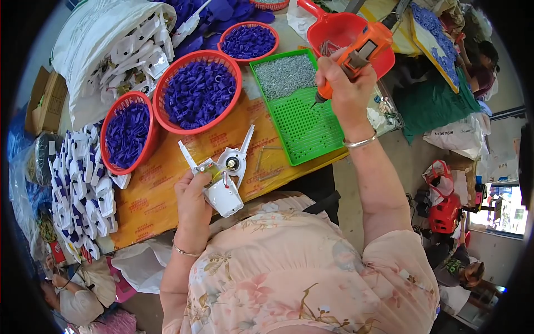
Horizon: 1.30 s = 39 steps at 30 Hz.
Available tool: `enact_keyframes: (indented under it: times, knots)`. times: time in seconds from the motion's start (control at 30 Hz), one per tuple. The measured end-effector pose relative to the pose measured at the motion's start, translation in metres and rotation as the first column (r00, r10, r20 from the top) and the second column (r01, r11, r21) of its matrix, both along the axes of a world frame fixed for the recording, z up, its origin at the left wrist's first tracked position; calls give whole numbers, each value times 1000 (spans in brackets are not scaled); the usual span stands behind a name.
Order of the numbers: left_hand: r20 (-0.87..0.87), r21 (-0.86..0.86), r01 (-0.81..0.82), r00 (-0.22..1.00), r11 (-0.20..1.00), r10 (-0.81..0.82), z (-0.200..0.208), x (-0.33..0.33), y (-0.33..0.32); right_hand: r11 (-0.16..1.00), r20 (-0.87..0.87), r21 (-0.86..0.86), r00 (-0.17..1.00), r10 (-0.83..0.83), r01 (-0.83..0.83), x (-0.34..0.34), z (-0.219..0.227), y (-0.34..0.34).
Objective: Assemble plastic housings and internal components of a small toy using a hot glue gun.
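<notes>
My left hand is closed on a white plastic housing near the table's front edge. It lies open, with two long prongs pointing away from me, a round black part and thin wires inside. My right hand grips an orange power screwdriver, raised over the right edge of a green perforated tray. The tool's dark bit points down to the left, apart from the housing. Small grey screws fill the tray's far half.
Red baskets of purple plastic parts stand at the far left. A white sack spills white housings. Finished-looking white and purple pieces are piled at left. A red scoop lies behind the tray. Other people sit nearby.
</notes>
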<state>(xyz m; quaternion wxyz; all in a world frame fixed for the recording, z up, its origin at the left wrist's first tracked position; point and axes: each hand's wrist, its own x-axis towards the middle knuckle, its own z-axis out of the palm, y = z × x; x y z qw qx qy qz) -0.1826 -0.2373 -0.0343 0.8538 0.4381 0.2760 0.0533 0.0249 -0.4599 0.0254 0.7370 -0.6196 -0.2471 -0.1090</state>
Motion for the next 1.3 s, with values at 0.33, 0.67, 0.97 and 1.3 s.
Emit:
enact_keyframes:
  times: [0.33, 0.67, 0.97, 1.3]
  knots:
    - [-21, 57, -1, 1000, 998, 3, 4, 0, -2, 1000, 8, -15, 1000, -7, 7, 7, -12, -2]
    - [-6, 83, -15, 1000, 996, 16, -5, -1, 0, 999, 24, -48, 999, -22, 23, 5, -13, -2]
    - [-25, 70, -17, 999, 997, 19, 4, 0, -5, 1000, -3, 22, 1000, -9, 9, 6, -11, 1]
    - [-14, 69, 43, 999, 997, -42, 4, 7, -7, 918, -17, 196, 935, 355, -346, -59, 36, 32]
